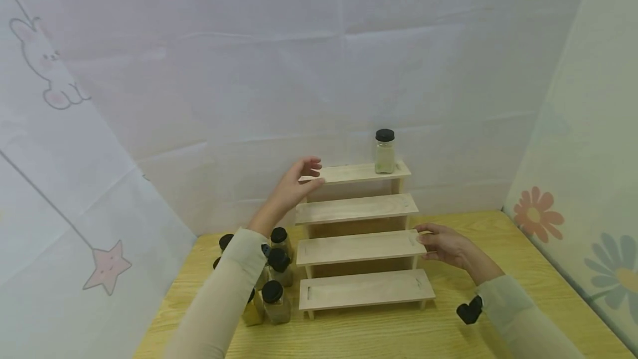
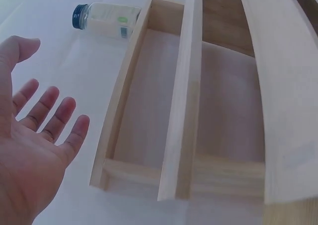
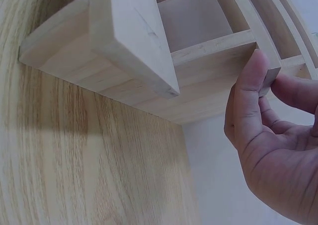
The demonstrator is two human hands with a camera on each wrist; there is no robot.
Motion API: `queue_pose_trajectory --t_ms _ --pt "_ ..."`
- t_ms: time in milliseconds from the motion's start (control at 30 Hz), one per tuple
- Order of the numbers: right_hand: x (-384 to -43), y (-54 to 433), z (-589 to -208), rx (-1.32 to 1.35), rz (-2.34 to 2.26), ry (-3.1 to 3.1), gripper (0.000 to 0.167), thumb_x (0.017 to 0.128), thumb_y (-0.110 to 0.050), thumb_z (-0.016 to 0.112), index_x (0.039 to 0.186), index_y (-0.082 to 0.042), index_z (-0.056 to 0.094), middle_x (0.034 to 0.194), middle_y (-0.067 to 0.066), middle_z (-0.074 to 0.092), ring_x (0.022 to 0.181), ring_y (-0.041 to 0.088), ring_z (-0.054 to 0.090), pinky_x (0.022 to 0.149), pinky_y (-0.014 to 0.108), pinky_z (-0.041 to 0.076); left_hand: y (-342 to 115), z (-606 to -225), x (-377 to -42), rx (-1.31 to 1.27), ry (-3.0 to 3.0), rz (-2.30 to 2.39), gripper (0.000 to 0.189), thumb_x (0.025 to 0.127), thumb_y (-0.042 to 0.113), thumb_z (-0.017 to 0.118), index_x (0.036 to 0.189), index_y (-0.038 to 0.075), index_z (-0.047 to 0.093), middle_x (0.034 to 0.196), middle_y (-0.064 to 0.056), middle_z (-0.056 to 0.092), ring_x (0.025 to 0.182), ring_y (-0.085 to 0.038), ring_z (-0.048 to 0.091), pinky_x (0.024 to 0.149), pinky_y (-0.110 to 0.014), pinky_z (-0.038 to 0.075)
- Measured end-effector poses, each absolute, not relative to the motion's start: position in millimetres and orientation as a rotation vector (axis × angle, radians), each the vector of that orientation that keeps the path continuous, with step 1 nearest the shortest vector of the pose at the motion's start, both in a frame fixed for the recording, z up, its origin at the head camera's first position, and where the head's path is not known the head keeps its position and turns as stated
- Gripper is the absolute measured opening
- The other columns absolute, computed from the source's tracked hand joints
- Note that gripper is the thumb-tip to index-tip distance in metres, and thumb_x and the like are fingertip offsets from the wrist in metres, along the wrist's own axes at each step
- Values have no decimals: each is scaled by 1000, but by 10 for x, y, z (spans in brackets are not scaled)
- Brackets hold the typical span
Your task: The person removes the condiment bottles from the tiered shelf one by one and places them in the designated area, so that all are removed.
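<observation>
A pale wooden rack point(image 1: 356, 245) with several stepped shelves stands on the table. On the right end of its top shelf point(image 1: 344, 173) is an upright glass jar point(image 1: 385, 157) with a black lid and pale contents. My left hand point(image 1: 298, 177) is at the left end of that shelf; in the left wrist view its fingers point(image 2: 59, 116) are spread, holding nothing, apart from the wood. My right hand point(image 1: 447, 246) pinches the right end of the second shelf from the bottom point(image 1: 359, 247) between thumb and fingers, as the right wrist view shows.
Several black-lidded glass jars point(image 1: 277, 309) stand left of the rack, partly hidden behind my left forearm. The wood-grain table point(image 1: 379, 339) meets a white cloth backdrop point(image 1: 259, 71) behind the rack and a flower-printed panel point(image 1: 573, 126) on the right.
</observation>
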State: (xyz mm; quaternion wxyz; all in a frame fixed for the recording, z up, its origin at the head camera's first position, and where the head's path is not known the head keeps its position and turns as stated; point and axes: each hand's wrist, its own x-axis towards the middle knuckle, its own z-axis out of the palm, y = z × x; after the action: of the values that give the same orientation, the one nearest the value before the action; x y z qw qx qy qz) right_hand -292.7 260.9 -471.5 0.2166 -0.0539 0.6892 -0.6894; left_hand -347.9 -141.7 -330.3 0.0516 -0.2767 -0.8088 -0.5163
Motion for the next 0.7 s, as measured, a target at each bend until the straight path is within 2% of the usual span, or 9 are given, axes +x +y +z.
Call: queue_pose_trajectory --t_ms 333,533,700 --pt "-2915 2631 -4731 -169 -1929 1881 47 102 -15 61 142 -1 40 94 3 49 76 12 52 81 33 59 -1068 -3248 -3616 -876 -2451 -1649 62 97 26 71 149 9 43 147 -18 50 130 -33 52 105 -52 45" --pt "-2886 2621 -4738 -183 -1929 1856 46 103 -14 59 143 0 38 103 3 62 86 14 62 81 34 59 -918 -3258 -3725 -879 -2429 -1614 59 98 26 70 148 9 45 145 -16 52 128 -30 54 107 -49 44" --pt "-2865 2643 -4744 -180 -1938 1853 49 104 -13 58 145 1 36 104 3 62 86 14 62 80 33 59 -750 -3238 -3821 -849 -2390 -1626 55 97 21 71 147 11 48 142 -13 56 125 -28 56 104 -47 47"
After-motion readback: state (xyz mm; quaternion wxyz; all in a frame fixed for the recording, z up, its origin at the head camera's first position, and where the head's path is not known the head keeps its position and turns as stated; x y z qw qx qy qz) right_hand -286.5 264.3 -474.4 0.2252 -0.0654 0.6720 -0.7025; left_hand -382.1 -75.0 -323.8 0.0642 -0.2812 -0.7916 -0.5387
